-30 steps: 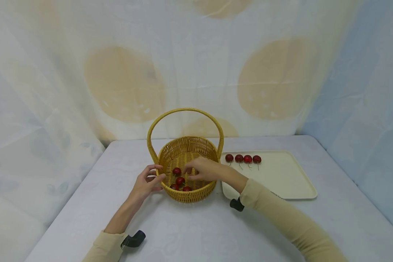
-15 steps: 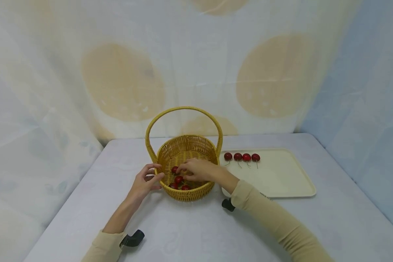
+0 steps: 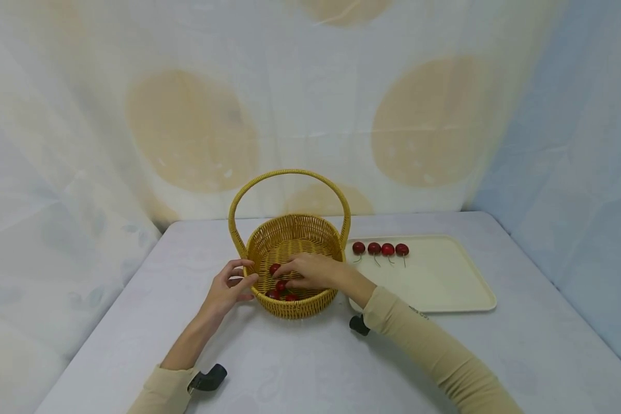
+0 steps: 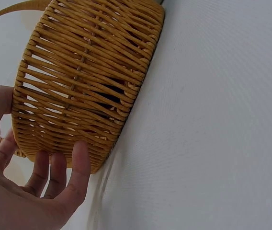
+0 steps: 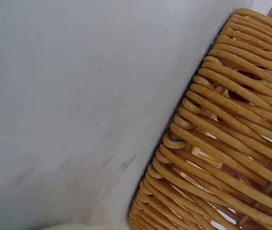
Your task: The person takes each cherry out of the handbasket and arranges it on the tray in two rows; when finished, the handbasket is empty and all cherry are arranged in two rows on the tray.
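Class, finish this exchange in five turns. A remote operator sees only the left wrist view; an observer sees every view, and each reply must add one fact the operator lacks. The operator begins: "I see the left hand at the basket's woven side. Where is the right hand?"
Observer: The right hand is reaching into the wicker basket.

Operator: I can't see over the rim. What is in there?

Observer: Four red cherries show toward the near left side; the hand may hide more.

Operator: And to the right of the basket?

Observer: A cream tray, with four more cherries in a row near its far edge.
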`<state>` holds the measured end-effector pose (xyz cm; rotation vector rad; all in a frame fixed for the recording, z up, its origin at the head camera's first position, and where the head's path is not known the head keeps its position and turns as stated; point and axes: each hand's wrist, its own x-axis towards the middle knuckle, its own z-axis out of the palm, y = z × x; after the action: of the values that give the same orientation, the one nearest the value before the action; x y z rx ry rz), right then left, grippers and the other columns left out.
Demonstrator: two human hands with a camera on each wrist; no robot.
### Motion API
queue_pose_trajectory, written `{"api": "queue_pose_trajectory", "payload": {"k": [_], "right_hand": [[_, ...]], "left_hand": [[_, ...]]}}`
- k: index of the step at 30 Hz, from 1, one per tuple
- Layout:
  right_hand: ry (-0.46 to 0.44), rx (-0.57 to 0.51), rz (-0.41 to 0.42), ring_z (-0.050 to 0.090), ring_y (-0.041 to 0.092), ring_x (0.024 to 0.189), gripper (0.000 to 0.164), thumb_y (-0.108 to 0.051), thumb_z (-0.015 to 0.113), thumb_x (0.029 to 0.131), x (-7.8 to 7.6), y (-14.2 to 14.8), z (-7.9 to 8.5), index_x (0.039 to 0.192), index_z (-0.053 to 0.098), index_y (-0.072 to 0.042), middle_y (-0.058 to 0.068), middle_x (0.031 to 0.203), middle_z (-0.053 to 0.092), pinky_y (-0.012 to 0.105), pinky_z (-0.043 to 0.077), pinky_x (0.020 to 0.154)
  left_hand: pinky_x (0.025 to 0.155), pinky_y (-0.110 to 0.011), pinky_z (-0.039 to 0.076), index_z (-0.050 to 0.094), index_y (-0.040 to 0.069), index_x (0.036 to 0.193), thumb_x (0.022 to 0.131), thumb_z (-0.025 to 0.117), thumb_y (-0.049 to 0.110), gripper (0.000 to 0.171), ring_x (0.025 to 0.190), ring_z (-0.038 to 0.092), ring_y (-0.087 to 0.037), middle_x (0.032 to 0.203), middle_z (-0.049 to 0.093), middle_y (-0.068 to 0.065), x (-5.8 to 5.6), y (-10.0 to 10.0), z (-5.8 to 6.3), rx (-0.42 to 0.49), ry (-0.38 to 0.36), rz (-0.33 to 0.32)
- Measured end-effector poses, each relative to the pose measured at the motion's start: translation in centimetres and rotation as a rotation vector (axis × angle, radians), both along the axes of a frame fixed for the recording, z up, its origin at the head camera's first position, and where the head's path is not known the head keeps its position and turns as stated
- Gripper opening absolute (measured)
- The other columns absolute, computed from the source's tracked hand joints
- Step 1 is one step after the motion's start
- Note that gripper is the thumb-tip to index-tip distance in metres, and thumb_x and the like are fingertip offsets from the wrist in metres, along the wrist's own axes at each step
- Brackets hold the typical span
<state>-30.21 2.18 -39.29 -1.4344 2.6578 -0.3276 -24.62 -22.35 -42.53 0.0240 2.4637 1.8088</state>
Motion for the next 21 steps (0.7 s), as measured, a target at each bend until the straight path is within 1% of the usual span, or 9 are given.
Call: {"api": "queue_pose_trajectory", "payload": {"k": [3,6,10,13,16,19,21], "right_hand": [[-0.016,-0.001,0.02,0.064,0.017,0.098,0.034,-0.028,0.061,0.098,-0.01,-0.01,0.01,0.131,0.063,-0.023,0.002,0.114,0.067,0.025,0.054,0.08],[-0.029,0.007,0.025,0.063,0.017,0.098,0.032,-0.029,0.062,0.097,0.0,0.0,-0.01,0.129,0.065,-0.023,0.001,0.113,0.067,0.024,0.053,0.08],[-0.039,0.007,0.024,0.064,0.017,0.103,0.03,-0.03,0.063,0.096,-0.06,-0.02,-0.02,0.125,0.067,-0.022,0.001,0.115,0.067,0.025,0.053,0.086],[-0.046,0.005,0.021,0.065,0.017,0.108,0.03,-0.03,0.064,0.096,-0.15,-0.03,-0.03,0.124,0.068,-0.021,-0.001,0.117,0.069,0.027,0.054,0.091],[-0.05,0.001,0.019,0.065,0.016,0.109,0.031,-0.029,0.065,0.095,-0.19,-0.02,-0.01,0.124,0.068,-0.019,-0.001,0.119,0.069,0.027,0.054,0.093],[-0.056,-0.001,0.023,0.065,0.015,0.11,0.032,-0.027,0.067,0.094,-0.17,0.01,0.05,0.124,0.068,-0.017,-0.001,0.12,0.07,0.026,0.054,0.094],[-0.061,-0.003,0.026,0.065,0.014,0.11,0.032,-0.025,0.068,0.093,-0.14,0.01,0.07,0.124,0.068,-0.016,-0.002,0.12,0.07,0.026,0.054,0.094]], "left_hand": [[0.081,-0.035,0.062,0.048,0.021,0.136,0.093,0.066,0.039,0.049,0.107,0.058,-0.02,0.126,0.049,-0.012,0.08,0.03,0.05,-0.002,0.01,-0.003],[0.081,-0.036,0.062,0.047,0.02,0.137,0.093,0.066,0.039,0.051,0.106,0.059,-0.019,0.125,0.049,-0.013,0.13,0.03,0.04,0.002,0.016,-0.007],[0.081,-0.036,0.062,0.048,0.019,0.136,0.093,0.067,0.038,0.05,0.105,0.059,-0.019,0.124,0.049,-0.013,0.16,0.05,-0.01,0.003,0.016,-0.003],[0.082,-0.036,0.062,0.049,0.019,0.135,0.094,0.066,0.035,0.048,0.106,0.058,-0.021,0.123,0.049,-0.012,0.11,0.07,0.02,0.001,0.008,0.0],[0.084,-0.039,0.061,0.047,0.017,0.137,0.095,0.065,0.034,0.048,0.111,0.058,-0.026,0.123,0.048,-0.013,-0.03,0.0,0.08,0.007,-0.004,-0.003],[0.086,-0.042,0.061,0.046,0.015,0.138,0.095,0.065,0.033,0.05,0.114,0.057,-0.031,0.124,0.048,-0.013,-0.14,-0.08,0.11,0.015,-0.009,-0.006],[0.086,-0.042,0.061,0.046,0.014,0.138,0.095,0.065,0.032,0.05,0.114,0.057,-0.031,0.124,0.048,-0.013,-0.1,-0.07,0.11,0.016,-0.007,-0.006]]}}
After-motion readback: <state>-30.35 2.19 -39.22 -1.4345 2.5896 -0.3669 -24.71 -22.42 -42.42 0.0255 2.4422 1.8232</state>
